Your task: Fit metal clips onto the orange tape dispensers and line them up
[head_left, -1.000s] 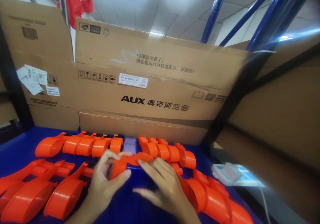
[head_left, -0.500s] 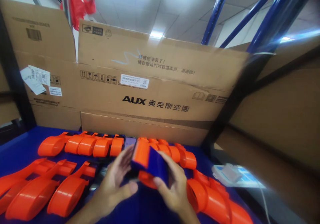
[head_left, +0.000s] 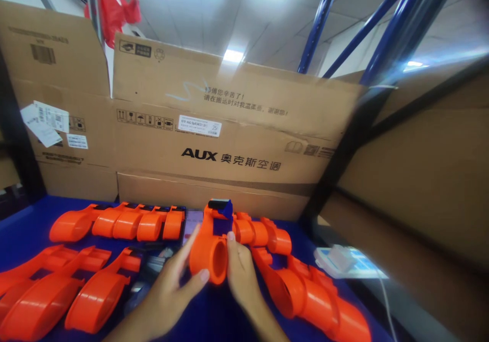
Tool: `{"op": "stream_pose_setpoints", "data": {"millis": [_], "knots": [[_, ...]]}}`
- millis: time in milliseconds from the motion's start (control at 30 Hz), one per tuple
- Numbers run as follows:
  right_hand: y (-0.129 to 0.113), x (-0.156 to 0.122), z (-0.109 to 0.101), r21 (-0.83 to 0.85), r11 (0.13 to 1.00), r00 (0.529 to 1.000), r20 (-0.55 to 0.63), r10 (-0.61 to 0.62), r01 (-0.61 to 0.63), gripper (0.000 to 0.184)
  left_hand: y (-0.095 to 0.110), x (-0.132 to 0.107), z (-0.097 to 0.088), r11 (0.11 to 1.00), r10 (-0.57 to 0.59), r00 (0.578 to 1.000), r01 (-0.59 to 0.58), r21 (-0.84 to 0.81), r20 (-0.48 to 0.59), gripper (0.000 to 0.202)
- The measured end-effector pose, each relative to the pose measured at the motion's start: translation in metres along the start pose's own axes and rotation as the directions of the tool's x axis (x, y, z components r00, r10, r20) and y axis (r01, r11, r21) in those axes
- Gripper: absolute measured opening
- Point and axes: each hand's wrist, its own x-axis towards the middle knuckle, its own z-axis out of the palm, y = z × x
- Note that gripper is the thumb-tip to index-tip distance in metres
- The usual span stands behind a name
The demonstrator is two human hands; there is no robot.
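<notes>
**Both hands on one orange piece, mid-table**

We hold a single orange plastic piece [head_left: 209, 248] upright between both hands, just above the blue table [head_left: 23, 220], at the centre of the view. Its round open end faces us. A dark blue insert [head_left: 221, 208] sits at its top end.

Our left hand [head_left: 171, 288] clasps the piece's left side, thumb pressed against the lower rim, fingers running up along the flank. Our right hand [head_left: 240, 276] closes on the right side, with a fingertip resting high on the body. Neither hand is spread wide.

Around it:
- A back row of orange pieces [head_left: 118, 223] lies left of the held one, nested end to end.
- More front-left orange pieces [head_left: 57, 296] lie nearer us.
- A curving chain of orange pieces [head_left: 305, 296] runs along the right, just beside our right wrist.
- A cardboard box [head_left: 229, 128] printed AUX stands behind the table.
- A white device [head_left: 338, 258] with a cable lies at the far right.
</notes>
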Motion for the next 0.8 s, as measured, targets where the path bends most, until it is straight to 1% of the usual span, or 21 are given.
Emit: {"op": "stream_pose_setpoints", "data": {"millis": [67, 133, 200, 233, 300, 433, 600, 700, 800], "knots": [[0.0, 0.001, 0.001, 0.038, 0.998, 0.999, 0.003, 0.05, -0.05, 0.06, -0.001, -0.001, -0.004, 0.986, 0.062, 0.998, -0.06, 0.158, -0.01, 0.065], [0.0, 0.002, 0.002, 0.094, 0.992, 0.996, 0.017, 0.086, -0.088, 0.06, -0.002, 0.0, -0.006, 0.944, 0.143, 0.99, -0.142, 0.299, 0.017, 0.079], [0.0, 0.003, 0.002, 0.143, 0.983, 0.992, 0.065, 0.111, -0.119, 0.061, -0.003, 0.002, -0.007, 0.891, 0.206, 0.977, -0.208, 0.404, 0.051, 0.089], [0.0, 0.004, 0.002, 0.16, 0.978, 0.988, 0.095, 0.124, -0.138, 0.062, -0.004, 0.003, -0.007, 0.866, 0.223, 0.973, -0.226, 0.445, 0.059, 0.09], [0.0, 0.005, 0.002, 0.175, 0.971, 0.98, 0.143, 0.138, -0.162, 0.062, -0.005, 0.005, -0.006, 0.827, 0.237, 0.97, -0.232, 0.512, 0.056, 0.086], [-0.002, 0.005, -0.002, 0.173, 0.975, 0.978, 0.175, 0.112, -0.142, 0.06, -0.002, 0.007, -0.005, 0.759, 0.288, 0.957, -0.243, 0.604, 0.022, 0.08], [-0.003, 0.004, -0.008, 0.119, 0.976, 0.965, 0.21, 0.157, -0.184, 0.062, 0.004, 0.011, -0.012, 0.703, 0.379, 0.925, -0.285, 0.652, -0.004, 0.082], [0.0, 0.004, -0.008, 0.128, 0.975, 0.956, 0.255, 0.147, -0.184, 0.063, 0.002, 0.011, -0.016, 0.677, 0.389, 0.921, -0.303, 0.671, 0.023, 0.088], [0.004, 0.004, -0.006, 0.127, 0.974, 0.938, 0.315, 0.142, -0.19, 0.065, -0.001, 0.01, -0.019, 0.658, 0.378, 0.923, -0.322, 0.681, 0.071, 0.086]]}}
